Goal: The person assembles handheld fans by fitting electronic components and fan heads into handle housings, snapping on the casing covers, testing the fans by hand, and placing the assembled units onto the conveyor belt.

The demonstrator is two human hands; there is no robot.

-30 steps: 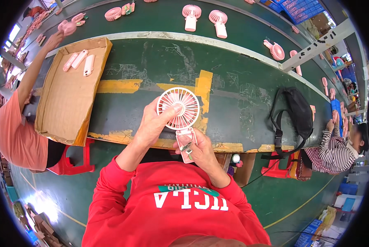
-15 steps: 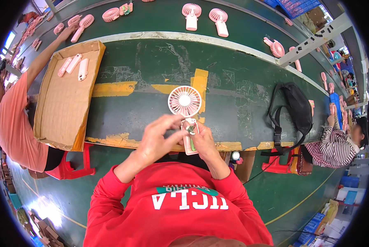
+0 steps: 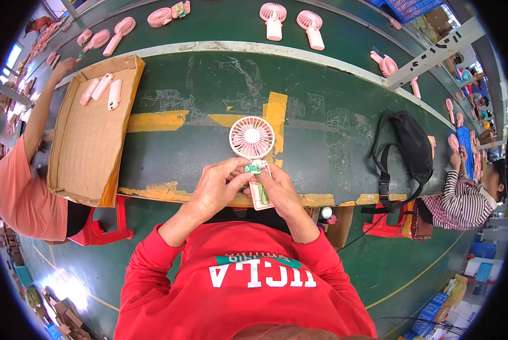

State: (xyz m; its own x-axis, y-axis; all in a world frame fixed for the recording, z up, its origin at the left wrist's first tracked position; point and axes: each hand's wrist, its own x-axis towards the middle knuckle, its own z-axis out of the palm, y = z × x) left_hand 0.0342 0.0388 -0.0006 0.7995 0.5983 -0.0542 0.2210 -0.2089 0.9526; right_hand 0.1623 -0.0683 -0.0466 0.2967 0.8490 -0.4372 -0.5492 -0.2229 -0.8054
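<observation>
A small handheld fan (image 3: 252,137) with a round pale grille lies over the near part of the green bench, its handle toward me. The handle is uncovered, and a green cell shows inside it. My left hand (image 3: 215,184) pinches a small green circuit board (image 3: 254,169) at the top of the handle, just below the grille. Around the right side of the handle, my right hand (image 3: 277,191) is closed, with its thumb near the board. The fingertips partly cover the board and the handle's upper end.
A cardboard tray (image 3: 84,153) holding several pink handle covers (image 3: 102,87) stands at left. At right lies a black bag (image 3: 406,148) with a strap. Beyond the bench edge, a conveyor belt (image 3: 220,24) carries pink fans (image 3: 273,21). People sit at both sides.
My left hand has closed in on the circuit board, which now lies flatter and faces up. Fans on the belt have shifted right. The person at left has drawn a hand back from the belt.
</observation>
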